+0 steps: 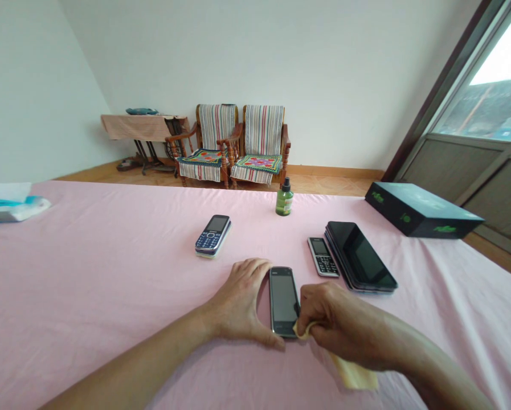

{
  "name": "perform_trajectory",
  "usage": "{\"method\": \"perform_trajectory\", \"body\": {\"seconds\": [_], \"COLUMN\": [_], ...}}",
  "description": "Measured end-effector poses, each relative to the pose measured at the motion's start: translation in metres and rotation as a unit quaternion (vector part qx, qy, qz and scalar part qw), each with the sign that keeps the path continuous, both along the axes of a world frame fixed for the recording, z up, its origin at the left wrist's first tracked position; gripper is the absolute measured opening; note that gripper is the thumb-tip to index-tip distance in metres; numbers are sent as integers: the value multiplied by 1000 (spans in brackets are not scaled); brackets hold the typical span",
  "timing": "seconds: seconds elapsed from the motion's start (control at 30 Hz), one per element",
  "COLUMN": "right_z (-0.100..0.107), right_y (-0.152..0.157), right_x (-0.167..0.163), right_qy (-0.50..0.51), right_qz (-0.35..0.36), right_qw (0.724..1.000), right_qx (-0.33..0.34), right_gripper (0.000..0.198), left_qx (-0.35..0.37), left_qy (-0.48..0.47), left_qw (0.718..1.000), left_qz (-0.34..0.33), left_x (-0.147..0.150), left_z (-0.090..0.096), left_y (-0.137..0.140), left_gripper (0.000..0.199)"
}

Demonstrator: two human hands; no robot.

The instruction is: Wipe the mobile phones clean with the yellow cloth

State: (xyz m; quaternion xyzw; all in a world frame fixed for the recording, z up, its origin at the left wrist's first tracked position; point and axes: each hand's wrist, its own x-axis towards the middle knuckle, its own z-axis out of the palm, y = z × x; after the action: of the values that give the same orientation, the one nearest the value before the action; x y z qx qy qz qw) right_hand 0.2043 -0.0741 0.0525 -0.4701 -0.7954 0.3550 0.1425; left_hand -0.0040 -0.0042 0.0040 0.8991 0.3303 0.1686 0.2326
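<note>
A dark touchscreen phone [284, 299] lies face up on the pink cloth in front of me. My left hand [240, 302] braces it from the left, fingertips at its top corner and thumb along its bottom edge. In my right hand [336, 319] is a bunched yellow wiping cloth [354, 373], pressed to the phone's lower right corner while the rest trails below my wrist. Beyond my left hand sits a small stack topped by a blue keypad phone [213, 234]. Past my right hand, a silver and black keypad phone [323, 257] lies beside a stack of black tablets [360, 256].
A green spray bottle [285, 198] stands near the far edge of the pink-covered table [110, 273]. At the right is a black box [421, 210]; at the far left lies a tissue pack [11, 209]. Two wooden armchairs [257, 142] stand by the wall beyond.
</note>
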Motion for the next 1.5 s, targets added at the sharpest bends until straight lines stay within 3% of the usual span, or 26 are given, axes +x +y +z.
{"method": "perform_trajectory", "body": {"seconds": [0.43, 0.63, 0.8, 1.0, 1.23, 1.5], "right_z": [-16, -6, -5, -21, -40, -51], "right_y": [-1, 1, 6, 7, 27, 55], "right_x": [-28, -9, 0, -19, -25, -24], "right_qy": [24, 7, -17, 72, 52, 30], "right_qz": [0, -9, -60, 29, -59, -91], "right_qw": [998, 1000, 993, 992, 976, 960], "right_qx": [53, 19, 97, 100, 203, 262], "right_gripper": [38, 37, 33, 31, 35, 33], "left_qx": [-1, -3, -3, -3, -9, 5], "left_qy": [-12, -14, -7, -9, -10, -24], "left_qw": [1000, 1000, 1000, 1000, 1000, 1000], "left_qz": [0, 1, 3, -2, -1, 3], "left_x": [0, 0, 0, 1, 2, 4], "left_z": [0, 0, 0, 3, 3, 0], "left_y": [-1, 0, 0, -1, -1, 0], "left_gripper": [108, 106, 107, 105, 97, 96]}}
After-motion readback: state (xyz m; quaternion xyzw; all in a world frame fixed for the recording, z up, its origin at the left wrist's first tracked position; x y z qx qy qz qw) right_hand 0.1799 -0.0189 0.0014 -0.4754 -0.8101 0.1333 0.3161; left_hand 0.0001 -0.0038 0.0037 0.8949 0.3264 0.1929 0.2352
